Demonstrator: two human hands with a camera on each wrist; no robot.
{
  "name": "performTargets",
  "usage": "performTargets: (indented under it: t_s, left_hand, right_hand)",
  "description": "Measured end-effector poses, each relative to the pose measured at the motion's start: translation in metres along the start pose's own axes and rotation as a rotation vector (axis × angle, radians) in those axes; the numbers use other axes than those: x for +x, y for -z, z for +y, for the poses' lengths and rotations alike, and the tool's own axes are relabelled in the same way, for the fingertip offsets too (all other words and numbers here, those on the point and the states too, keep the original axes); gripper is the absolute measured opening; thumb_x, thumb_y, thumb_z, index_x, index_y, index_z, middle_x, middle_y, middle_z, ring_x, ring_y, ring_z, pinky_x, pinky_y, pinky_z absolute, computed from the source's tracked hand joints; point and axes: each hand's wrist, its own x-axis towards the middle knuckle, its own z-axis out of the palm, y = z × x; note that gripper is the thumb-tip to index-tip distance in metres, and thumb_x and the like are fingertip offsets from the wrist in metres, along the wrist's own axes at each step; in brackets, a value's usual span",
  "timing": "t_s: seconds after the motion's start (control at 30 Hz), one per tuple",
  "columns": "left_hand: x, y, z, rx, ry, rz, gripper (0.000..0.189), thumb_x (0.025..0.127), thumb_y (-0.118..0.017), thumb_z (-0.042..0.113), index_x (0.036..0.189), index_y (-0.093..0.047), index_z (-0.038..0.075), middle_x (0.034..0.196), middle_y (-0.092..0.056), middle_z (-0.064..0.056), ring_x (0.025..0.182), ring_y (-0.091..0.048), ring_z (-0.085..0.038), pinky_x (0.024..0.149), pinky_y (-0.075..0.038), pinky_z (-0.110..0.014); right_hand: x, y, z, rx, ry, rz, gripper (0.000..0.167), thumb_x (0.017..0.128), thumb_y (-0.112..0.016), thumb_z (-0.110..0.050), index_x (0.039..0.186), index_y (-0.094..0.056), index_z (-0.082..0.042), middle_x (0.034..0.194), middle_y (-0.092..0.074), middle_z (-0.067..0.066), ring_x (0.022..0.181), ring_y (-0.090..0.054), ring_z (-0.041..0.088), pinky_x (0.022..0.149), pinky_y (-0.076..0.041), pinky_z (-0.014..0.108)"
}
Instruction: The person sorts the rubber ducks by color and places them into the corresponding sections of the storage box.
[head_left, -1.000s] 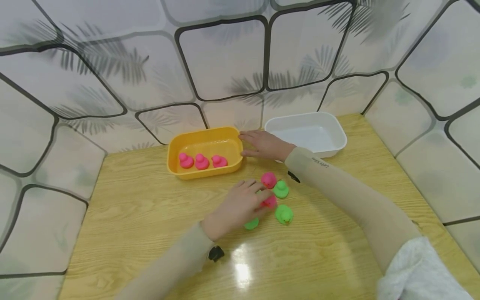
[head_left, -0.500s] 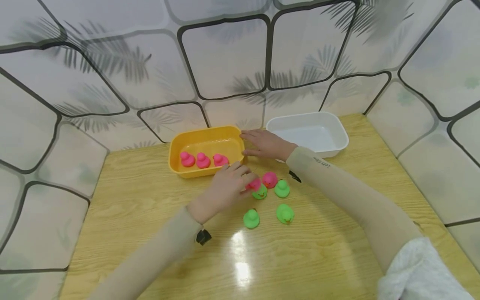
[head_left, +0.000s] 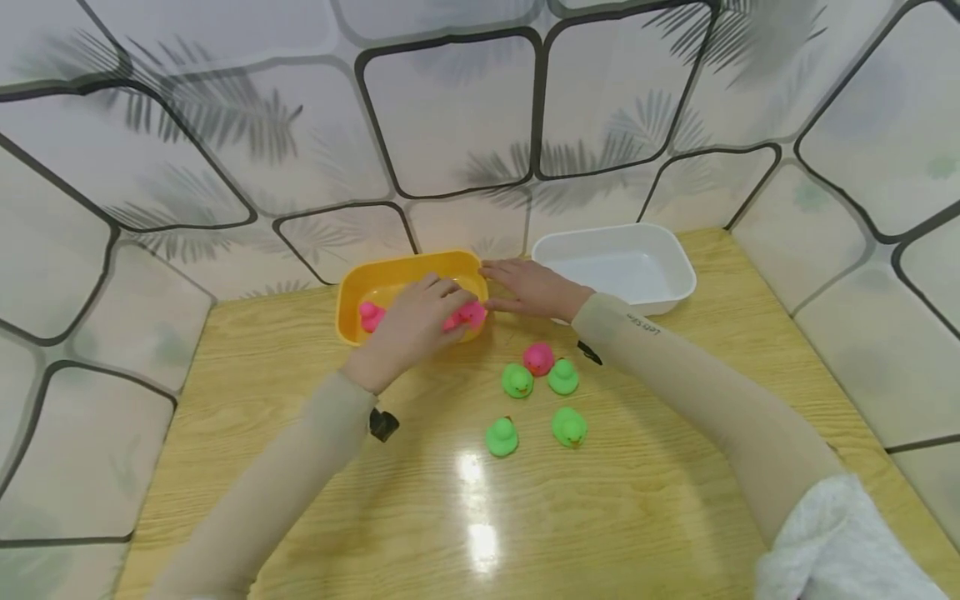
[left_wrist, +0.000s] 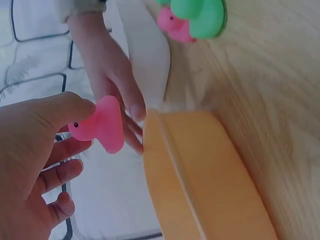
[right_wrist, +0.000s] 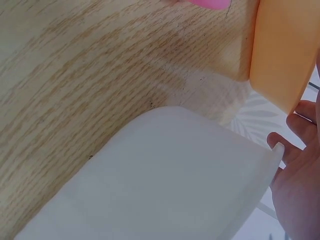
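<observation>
My left hand [head_left: 416,321] is over the yellow tub [head_left: 360,275], pinching a pink rubber duck [left_wrist: 107,125] between thumb and fingers. In the left wrist view this duck is level with the tub's rim. Inside the tub another pink duck [head_left: 371,316] shows left of my hand, which partly hides the others there. My right hand [head_left: 536,287] touches the tub's right end with extended fingers. One pink duck [head_left: 538,359] stands on the table close to two green ducks [head_left: 517,381]. Two more green ducks [head_left: 502,437] stand nearer the front.
A white tub [head_left: 615,258] stands behind and right of my right hand, near the back wall. Patterned panels [head_left: 450,117] enclose the wooden table [head_left: 262,400] at the back and sides. Light reflects off the table's front middle.
My left hand has picked up a pink duck from the group on the table and moved it left and back, over the yellow tub. The right hand stays at the tub's end.
</observation>
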Motion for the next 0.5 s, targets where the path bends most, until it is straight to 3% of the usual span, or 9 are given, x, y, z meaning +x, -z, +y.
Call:
performTargets:
  t_s: [0.2,0.5]
  left_hand:
    - [0.002,0.002,-0.027,-0.033,0.067,-0.016,0.037,0.093,-0.081,0.019,0.125,-0.071,0.005,0.121,-0.07,-0.013,0.113,-0.059,-0.033,0.101,-0.05,-0.045]
    - [0.009,-0.005,-0.06,-0.024,0.169,-0.045,0.036,0.093,-0.08,0.016,0.126,-0.07,0.003,0.126,-0.069,-0.014,0.108,-0.056,-0.035,0.096,-0.049,-0.051]
  right_hand:
    - [0.001,0.0,0.0,0.018,-0.019,-0.015,0.069,0.106,-0.059,-0.042,0.157,-0.04,0.001,0.165,-0.036,0.02,0.151,-0.035,0.039,0.124,-0.025,0.054]
    - [0.0,0.004,-0.003,0.006,-0.027,-0.023,0.07,0.107,-0.057,-0.044,0.158,-0.039,0.0,0.166,-0.035,0.02,0.152,-0.033,0.039,0.125,-0.023,0.053]
